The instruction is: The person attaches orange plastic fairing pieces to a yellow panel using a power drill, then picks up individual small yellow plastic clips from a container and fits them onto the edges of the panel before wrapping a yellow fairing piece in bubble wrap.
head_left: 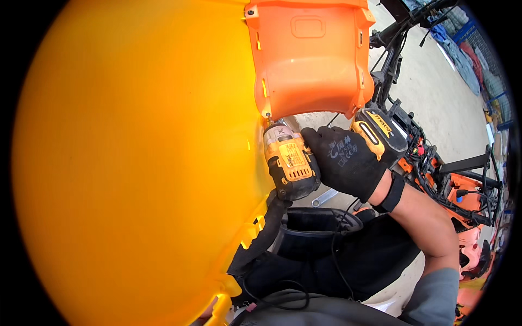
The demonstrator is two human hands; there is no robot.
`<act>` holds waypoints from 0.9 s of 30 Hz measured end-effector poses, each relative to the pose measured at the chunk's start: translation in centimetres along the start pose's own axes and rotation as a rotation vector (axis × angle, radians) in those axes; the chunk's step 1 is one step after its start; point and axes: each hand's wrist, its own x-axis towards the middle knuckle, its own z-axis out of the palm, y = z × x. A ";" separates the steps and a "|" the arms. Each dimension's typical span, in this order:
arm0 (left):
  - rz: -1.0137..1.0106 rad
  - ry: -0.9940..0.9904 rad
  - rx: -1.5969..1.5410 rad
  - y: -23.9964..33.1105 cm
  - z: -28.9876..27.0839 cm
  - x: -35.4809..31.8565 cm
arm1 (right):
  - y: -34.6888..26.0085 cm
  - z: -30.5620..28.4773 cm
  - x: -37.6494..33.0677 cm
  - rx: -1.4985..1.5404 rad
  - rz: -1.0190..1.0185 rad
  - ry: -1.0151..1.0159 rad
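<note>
Close against the lens, from seven o'clock round to eleven, a big smooth yellow-orange plastic body panel fills the whole left half of the view. At its lower edge near six o'clock lies black moulded plastic trim with loose black cables draped across it.

Just right of centre, the right hand in a black work glove is closed round the grip of a yellow-and-black cordless impact driver — fingers wrapped tight, the bare forearm and grey sleeve coming in from five o'clock. The driver's nose points up toward twelve o'clock and meets the lower left corner of an orange moulded plastic cover, right where that cover touches the yellow panel. The tool's battery pack juts out toward three o'clock beyond the knuckles.

The left hand is out of sight — whether it is spread or closed cannot be told.

Under the driver, a small silver spanner lies on the pale ground. Farther off, from one to four o'clock, stands a stripped black vehicle frame with wiring and orange parts, on a concrete floor.
</note>
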 end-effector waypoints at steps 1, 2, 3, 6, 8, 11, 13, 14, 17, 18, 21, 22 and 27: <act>0.005 0.002 0.006 0.3 0.1 0.0 | 0.0 0.0 0.2 -0.001 0.003 -0.002; 0.010 0.001 0.016 0.5 0.1 -0.1 | 0.0 0.0 0.2 -0.002 0.005 -0.005; 0.017 0.005 0.029 0.8 0.2 -0.2 | 0.0 -0.1 0.3 -0.003 -0.001 0.001; 0.027 0.005 0.069 1.3 0.3 -0.7 | -0.1 -0.1 0.2 -0.001 -0.011 0.014; 0.039 0.004 0.108 1.3 0.3 -0.6 | -0.1 0.0 0.1 0.003 -0.015 0.024; 0.172 -0.012 0.180 0.6 -0.2 -0.1 | 0.0 0.1 0.0 -0.018 -0.019 0.002; 0.227 -0.014 0.174 -0.1 -0.1 -0.1 | 0.1 0.3 0.0 0.064 -0.024 0.039; 0.216 -0.003 0.143 -0.3 0.0 -0.3 | 0.1 0.2 0.1 0.106 -0.037 0.076; 0.180 0.070 0.143 -0.6 0.1 -0.4 | -0.1 0.0 0.0 0.087 -0.029 0.045; 0.227 0.095 0.184 -0.4 0.0 -0.5 | -0.3 -0.1 -0.1 0.103 -0.028 0.049; 0.363 0.167 0.270 1.1 0.0 -0.6 | -0.3 -1.0 -0.8 0.173 -0.032 0.066; 0.350 0.185 0.243 1.7 0.0 -0.7 | -0.3 -1.4 -1.2 0.173 -0.046 0.081; 0.138 0.243 -0.241 4.5 1.1 -1.6 | 2.0 -3.1 -4.1 0.423 -0.095 0.146</act>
